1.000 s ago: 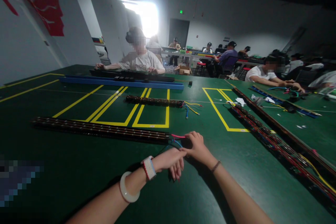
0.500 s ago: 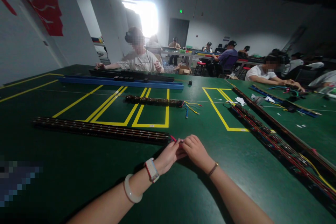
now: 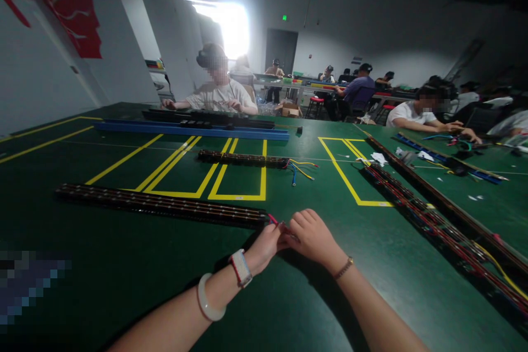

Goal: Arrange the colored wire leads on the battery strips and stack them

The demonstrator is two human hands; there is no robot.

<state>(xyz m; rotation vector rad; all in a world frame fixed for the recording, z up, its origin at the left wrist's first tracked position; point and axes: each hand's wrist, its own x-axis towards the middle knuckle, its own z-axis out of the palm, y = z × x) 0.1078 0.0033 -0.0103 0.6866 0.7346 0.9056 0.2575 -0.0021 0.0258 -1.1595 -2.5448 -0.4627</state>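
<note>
A long dark bar with several copper-coloured strips (image 3: 165, 204) lies on the green table, left of my hands. From its right end come red wires (image 3: 273, 220), with a bit of blue beside them, running into my fingers. My left hand (image 3: 264, 247), with a watch and a pale bangle on its wrist, is closed in a pinch on these wires. My right hand (image 3: 315, 236) is closed too, its fingers meeting the left fingertips at the wires. The wire ends are hidden between the fingers.
A shorter bar with yellow and blue leads (image 3: 243, 158) lies beyond. A blue rail (image 3: 190, 130) runs along the far side, where a person (image 3: 218, 91) sits. Wired bars (image 3: 433, 225) lie on the right, near paper scraps (image 3: 378, 159). Another person (image 3: 416, 113) works at the right.
My right hand has shifted slightly right and its wrist has turned; my left hand stays nearly in place on the wires. Across the table, the person's hands have moved closer together.
</note>
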